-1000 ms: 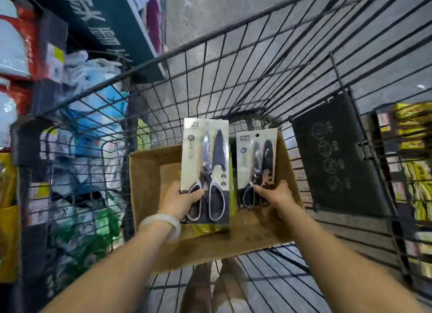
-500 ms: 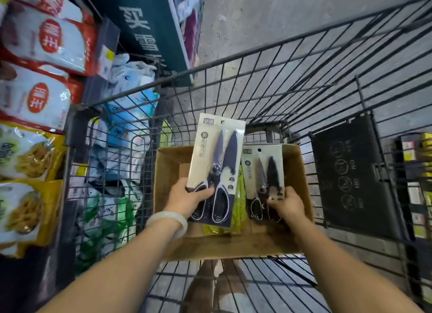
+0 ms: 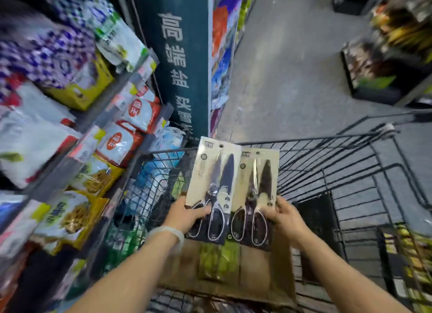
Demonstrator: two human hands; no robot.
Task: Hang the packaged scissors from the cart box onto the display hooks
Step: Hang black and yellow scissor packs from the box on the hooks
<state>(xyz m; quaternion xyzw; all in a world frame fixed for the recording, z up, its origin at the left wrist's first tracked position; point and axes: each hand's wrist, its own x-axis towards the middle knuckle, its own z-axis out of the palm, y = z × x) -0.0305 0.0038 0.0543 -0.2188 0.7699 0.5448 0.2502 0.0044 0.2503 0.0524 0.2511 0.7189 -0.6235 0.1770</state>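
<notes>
My left hand (image 3: pixel 187 215) grips the lower left corner of a packaged scissors card (image 3: pixel 214 172), cream on top and dark at the handles. My right hand (image 3: pixel 281 215) holds a second packaged scissors card (image 3: pixel 259 179) by its lower right corner. Both cards stand upright side by side, touching, above the brown cardboard box (image 3: pixel 264 273) in the wire cart (image 3: pixel 327 172). A greenish packet (image 3: pixel 218 261) lies in the box under the cards. No display hooks are visible.
Shelves of bagged goods (image 3: pixel 70 125) line the left, close to the cart. A dark green sign panel (image 3: pixel 180 62) with white characters stands ahead. Grey aisle floor (image 3: pixel 292 67) runs beyond, with stocked racks (image 3: pixel 392 50) at the right.
Both hands have raised the two cards higher out of the box and brought them together. The view has tilted up, showing more shelves and aisle.
</notes>
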